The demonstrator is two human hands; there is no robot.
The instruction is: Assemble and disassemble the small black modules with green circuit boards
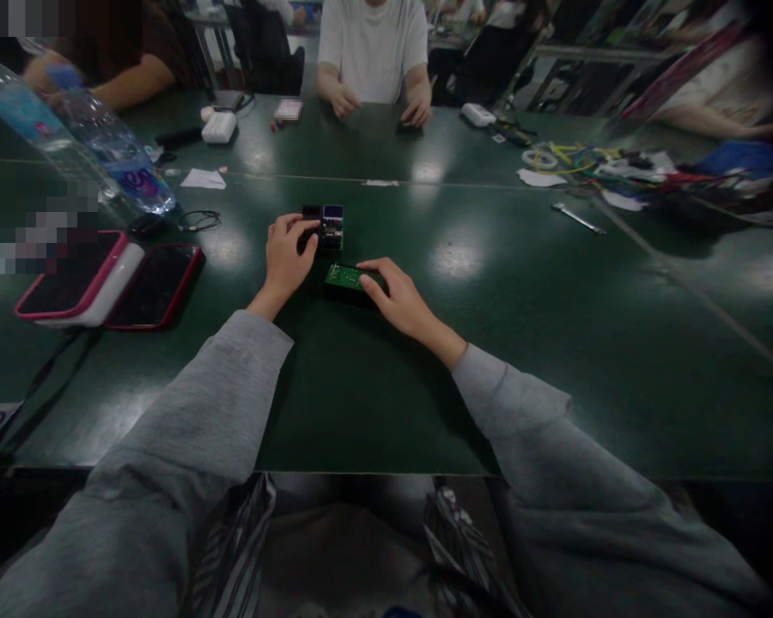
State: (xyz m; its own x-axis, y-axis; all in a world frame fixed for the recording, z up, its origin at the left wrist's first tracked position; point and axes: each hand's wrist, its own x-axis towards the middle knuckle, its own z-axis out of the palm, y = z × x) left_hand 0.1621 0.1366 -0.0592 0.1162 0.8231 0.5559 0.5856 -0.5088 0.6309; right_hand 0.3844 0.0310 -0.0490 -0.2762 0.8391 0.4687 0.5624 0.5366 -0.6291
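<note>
My left hand (289,255) is closed on the left side of a small black device (333,227). A bluish screen and a silvery panel with small parts show on its right half, and my fingers cover the rest. Closer to me, my right hand (394,294) grips the right end of a green circuit board (343,276) that sits in a black housing. Its thumb lies on top of the board and its fingers reach over the far side. Both devices are at the table's middle, close together but apart.
The table (374,403) is dark green. Two phones (156,287) (74,275) and two water bottles (112,154) (45,129) are on the left. A wrench (578,218) and tangled wires (644,172) lie on the right. Across the table sits a person in white (374,51).
</note>
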